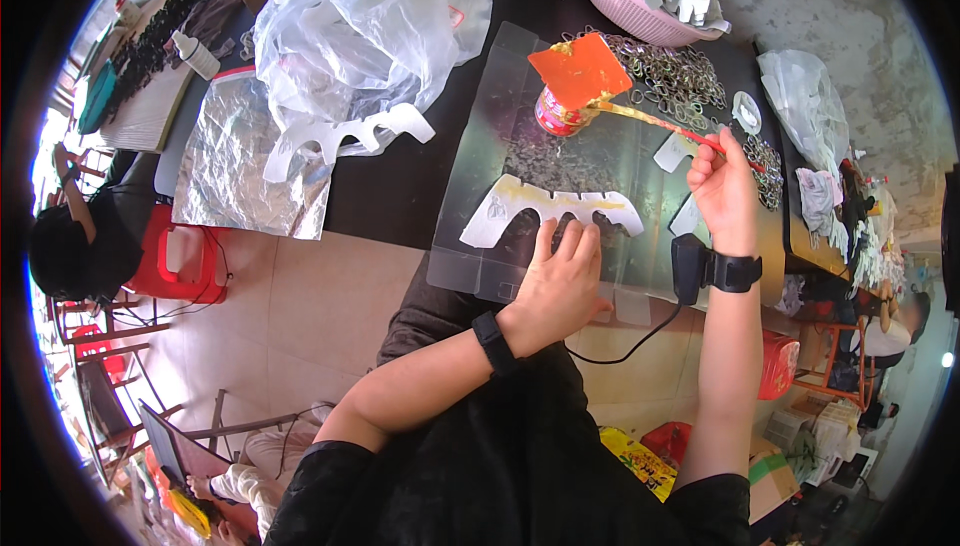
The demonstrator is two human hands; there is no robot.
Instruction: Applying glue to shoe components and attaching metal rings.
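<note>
My right hand (724,182) is closed round the red handle of a thin brush (645,117). The brush slants left to a small red can (556,114), its far part coated in yellowish glue. Its tip is hidden at the can, under an orange square plate (580,70) with glue on its edges. In front of the can lies a white scalloped cut-out piece (512,208) with a yellowish smear along its upper edge. My left hand (560,281) presses fingertips onto that piece's lower edge, fingers spread.
A clear plastic sheet (470,171) covers the black table here. Metal rings (680,76) are heaped behind the can, near a pink basket (640,8). To the left lie another white cut-out (350,133), a clear plastic bag (370,26) and a silver sheet (250,161). Other people sit nearby.
</note>
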